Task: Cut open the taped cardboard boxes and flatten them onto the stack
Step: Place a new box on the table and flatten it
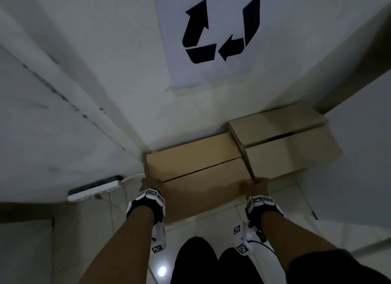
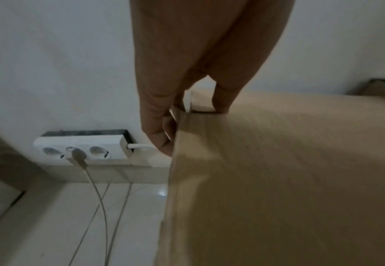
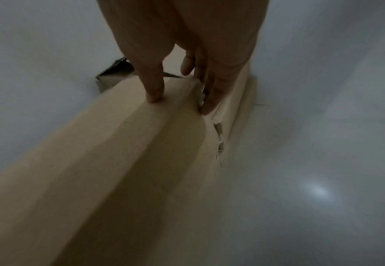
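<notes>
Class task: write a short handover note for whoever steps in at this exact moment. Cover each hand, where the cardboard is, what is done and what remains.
Left hand: grips the left edge of the flattened box, thumb on top, fingers curled under.
Right hand: holds the right edge likewise.
The box is held by the wall under the recycling sign; other flat cardboard lies beside it.
Done: this box is open and flat.
Left: set it down on the stack. No cutter in view.

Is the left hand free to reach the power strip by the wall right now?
Probably not yet: the left hand grips the edge of the cardboard box. The power strip sits close beside it with nothing between.
</notes>
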